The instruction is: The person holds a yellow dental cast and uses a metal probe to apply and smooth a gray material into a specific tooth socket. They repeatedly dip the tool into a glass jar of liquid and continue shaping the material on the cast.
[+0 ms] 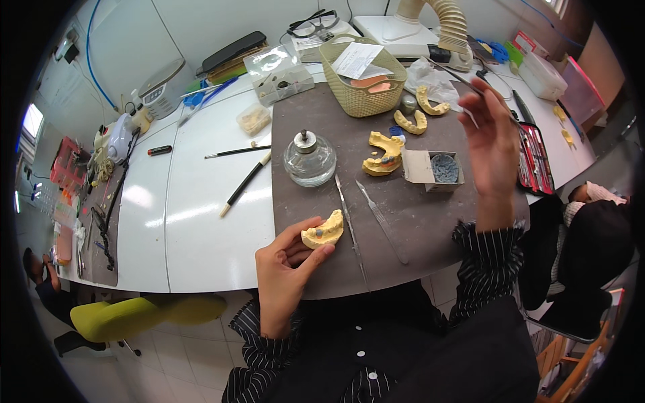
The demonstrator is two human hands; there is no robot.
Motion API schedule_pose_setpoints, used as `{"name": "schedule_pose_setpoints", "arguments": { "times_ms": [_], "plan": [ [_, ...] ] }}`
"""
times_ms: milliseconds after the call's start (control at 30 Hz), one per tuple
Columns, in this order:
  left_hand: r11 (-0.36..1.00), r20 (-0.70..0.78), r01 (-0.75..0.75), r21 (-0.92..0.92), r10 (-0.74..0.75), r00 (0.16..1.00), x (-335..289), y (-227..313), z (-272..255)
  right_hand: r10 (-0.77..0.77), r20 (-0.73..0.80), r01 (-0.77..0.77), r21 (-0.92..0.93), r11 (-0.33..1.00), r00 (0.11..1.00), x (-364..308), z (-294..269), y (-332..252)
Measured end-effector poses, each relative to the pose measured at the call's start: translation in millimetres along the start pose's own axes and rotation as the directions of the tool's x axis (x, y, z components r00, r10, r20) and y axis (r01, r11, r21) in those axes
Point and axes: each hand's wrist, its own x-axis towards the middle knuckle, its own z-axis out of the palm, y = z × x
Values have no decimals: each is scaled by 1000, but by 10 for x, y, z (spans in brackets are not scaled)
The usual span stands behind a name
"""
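Observation:
My left hand (pixel 285 262) pinches a pale yellow dental cast (pixel 325 232) with a small blue-grey patch on one tooth, near the mat's front edge. My right hand (pixel 494 144) is raised above the right side of the mat. Between its fingers is a slim, dark dental instrument (pixel 449 71), its thin end pointing to the far left; the fingers partly hide it. A metal carver (pixel 349 221) and tweezers (pixel 380 218) lie between the hands. Beyond them stand a glass spirit lamp (pixel 309 161), a larger yellow cast (pixel 383 154) and an open box of blue-grey wax (pixel 445 168).
Two horseshoe-shaped casts (pixel 411 123) lie in front of a woven basket (pixel 363 94). A red instrument case (pixel 535 161) lies open at the right. Brushes (pixel 243 188) and a clear tub (pixel 254 119) are left of the lamp. Another person (pixel 584 235) sits at the right.

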Motion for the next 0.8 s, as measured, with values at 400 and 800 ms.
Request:
{"name": "schedule_pose_setpoints", "arguments": {
  "times_ms": [400,800],
  "plan": [
    [987,-39,-109,122,114,993,15,-28,84,9,-139,-108,-727,678,990,-604,-718,-192],
    [982,-34,-121,144,127,991,22,-49,68,-64,184,195,-944,267,981,-492,-450,-211]
  ]
}}
